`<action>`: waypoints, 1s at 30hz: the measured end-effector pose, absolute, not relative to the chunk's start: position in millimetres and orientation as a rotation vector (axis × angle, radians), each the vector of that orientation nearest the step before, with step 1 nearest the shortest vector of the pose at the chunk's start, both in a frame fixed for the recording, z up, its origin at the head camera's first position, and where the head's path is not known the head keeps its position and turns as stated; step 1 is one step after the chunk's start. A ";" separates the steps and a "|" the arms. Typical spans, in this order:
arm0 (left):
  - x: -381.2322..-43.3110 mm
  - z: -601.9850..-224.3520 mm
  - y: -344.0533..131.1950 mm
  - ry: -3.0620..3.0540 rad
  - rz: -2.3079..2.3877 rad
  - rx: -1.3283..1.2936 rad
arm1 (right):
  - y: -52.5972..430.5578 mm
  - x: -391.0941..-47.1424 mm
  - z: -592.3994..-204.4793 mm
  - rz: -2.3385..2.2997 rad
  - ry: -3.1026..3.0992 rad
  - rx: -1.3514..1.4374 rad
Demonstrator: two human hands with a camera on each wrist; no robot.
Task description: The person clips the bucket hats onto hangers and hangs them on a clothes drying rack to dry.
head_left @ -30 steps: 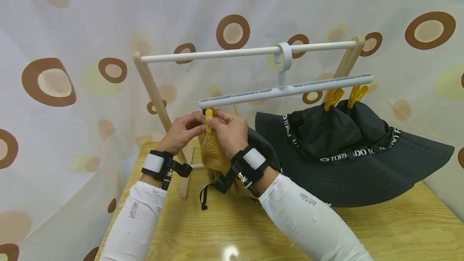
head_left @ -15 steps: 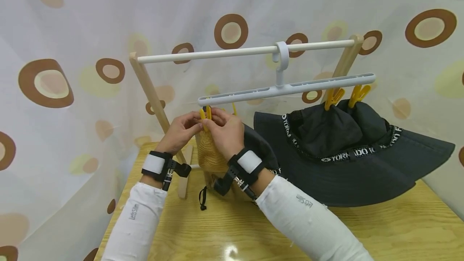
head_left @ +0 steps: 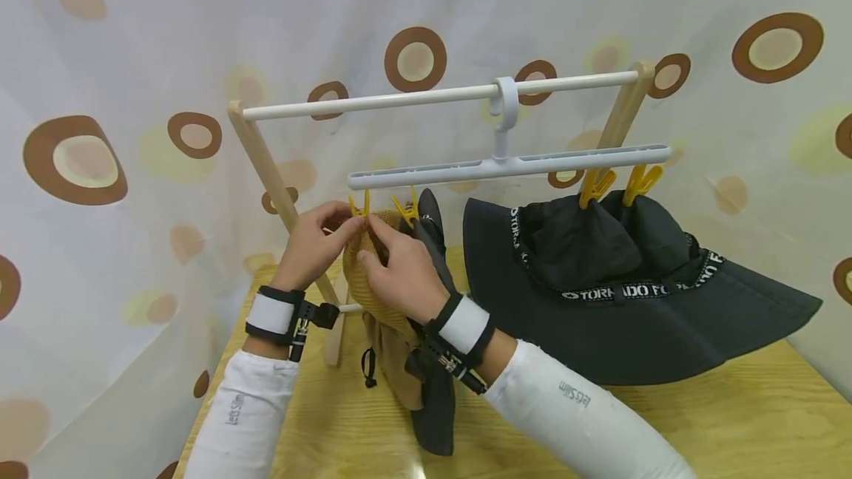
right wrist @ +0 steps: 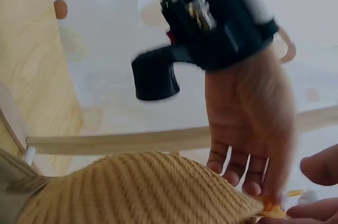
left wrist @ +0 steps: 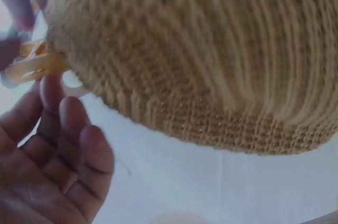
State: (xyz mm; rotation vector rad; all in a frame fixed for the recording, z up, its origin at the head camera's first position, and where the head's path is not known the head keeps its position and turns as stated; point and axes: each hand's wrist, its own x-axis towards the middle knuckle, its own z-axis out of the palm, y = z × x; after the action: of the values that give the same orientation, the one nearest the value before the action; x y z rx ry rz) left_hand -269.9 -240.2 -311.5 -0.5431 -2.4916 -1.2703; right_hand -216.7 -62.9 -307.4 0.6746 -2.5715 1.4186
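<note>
In the head view, my left hand (head_left: 313, 246) pinches a yellow clothespin (head_left: 359, 205) at the left end of a grey hanger (head_left: 459, 170). Below that clothespin hangs a tan ribbed hat (head_left: 362, 279), its weave close up in the left wrist view. My right hand (head_left: 406, 276) is beside the hat, index fingertip by the clothespin and thumb spread away from it. In the right wrist view, the right thumb (right wrist: 323, 166) stands apart from the finger below. A second yellow clothespin (head_left: 407, 209) sits to the right, above a dark brim (head_left: 435, 409).
A black bucket hat (head_left: 586, 331) with white lettering hangs from two yellow clothespins at the hanger's right end. The hanger hooks over a white rod (head_left: 373, 103) on a wooden stand (head_left: 266, 168). A black cord (head_left: 368, 368) dangles above the wooden table (head_left: 346, 435).
The right thumb has moved off the clothespin and down beside the hat. The tan hat has turned, bringing the second clothespin and the dark brim into fuller view. The left hand keeps its pinch.
</note>
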 end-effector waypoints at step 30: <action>-196.0 -344.5 -233.0 -2.271 -1.051 -0.337 | 49.4 -147.3 -369.1 1.225 -2.326 0.749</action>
State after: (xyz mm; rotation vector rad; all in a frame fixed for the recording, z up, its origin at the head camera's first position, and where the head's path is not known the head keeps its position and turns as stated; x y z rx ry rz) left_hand -196.0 -233.0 -344.5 -0.3373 -2.2711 -1.0512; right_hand -147.3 49.4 -369.1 0.7490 -2.3264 1.2251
